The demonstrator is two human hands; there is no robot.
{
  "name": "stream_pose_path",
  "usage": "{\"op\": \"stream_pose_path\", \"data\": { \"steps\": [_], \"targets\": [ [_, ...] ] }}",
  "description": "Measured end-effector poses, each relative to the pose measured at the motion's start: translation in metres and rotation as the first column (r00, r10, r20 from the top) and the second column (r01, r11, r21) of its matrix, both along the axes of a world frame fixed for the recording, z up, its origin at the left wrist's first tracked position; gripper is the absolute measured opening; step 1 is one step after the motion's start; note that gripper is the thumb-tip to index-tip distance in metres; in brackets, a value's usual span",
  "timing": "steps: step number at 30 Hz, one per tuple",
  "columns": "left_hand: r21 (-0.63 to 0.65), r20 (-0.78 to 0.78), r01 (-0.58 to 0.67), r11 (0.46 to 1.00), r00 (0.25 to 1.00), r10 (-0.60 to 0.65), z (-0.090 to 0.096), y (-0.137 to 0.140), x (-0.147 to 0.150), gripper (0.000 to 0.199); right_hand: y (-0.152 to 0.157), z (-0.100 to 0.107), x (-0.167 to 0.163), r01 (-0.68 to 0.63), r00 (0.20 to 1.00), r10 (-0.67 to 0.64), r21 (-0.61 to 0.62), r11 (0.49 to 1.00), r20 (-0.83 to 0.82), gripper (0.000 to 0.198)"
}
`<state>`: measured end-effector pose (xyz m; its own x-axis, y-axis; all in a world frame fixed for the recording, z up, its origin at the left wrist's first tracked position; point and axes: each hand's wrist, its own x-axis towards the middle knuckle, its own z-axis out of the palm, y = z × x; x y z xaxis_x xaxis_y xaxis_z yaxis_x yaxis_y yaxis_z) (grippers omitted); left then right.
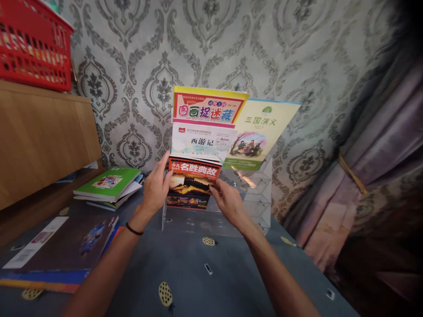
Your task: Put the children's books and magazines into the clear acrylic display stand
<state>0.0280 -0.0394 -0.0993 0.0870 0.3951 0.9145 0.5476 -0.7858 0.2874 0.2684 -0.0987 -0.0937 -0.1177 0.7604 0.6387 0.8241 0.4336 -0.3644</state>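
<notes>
A book with a dark cover and red title band [191, 185] stands in a clear tiered rack [198, 222]. My left hand [156, 187] closes on the book's left edge, thumb towards the front and fingers up along the side. At the right edge, my right hand [228, 200] pinches the same book, its fingers partly hidden. Behind it rises a white book with a pink top edge [201, 138], and higher up a red and yellow picture book [208, 108]. To their right, a pale yellow and green book [261, 132] leans in the rack.
On the left lie a stack with a green book on top [109, 185] and several large flat books [62, 242]. A wooden cabinet [46, 141] carries a red basket [36, 48]. The dark cloth [185, 264] covers the table; a curtain [343, 189] hangs right.
</notes>
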Motion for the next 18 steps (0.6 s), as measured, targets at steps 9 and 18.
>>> {"op": "stream_pose_path", "data": {
  "steps": [9,18],
  "targets": [
    [0.011,-0.045,0.003,1.0,0.999,-0.002,0.003,-0.006,-0.001,0.051,-0.002,-0.004,-0.006,0.143,0.989,-0.143,0.0,0.99,0.028,0.021],
    [-0.002,-0.039,0.007,1.0,0.999,-0.007,0.005,-0.009,-0.001,0.05,-0.003,-0.003,-0.015,0.123,0.956,-0.094,0.09,0.988,-0.278,0.035]
  ]
}}
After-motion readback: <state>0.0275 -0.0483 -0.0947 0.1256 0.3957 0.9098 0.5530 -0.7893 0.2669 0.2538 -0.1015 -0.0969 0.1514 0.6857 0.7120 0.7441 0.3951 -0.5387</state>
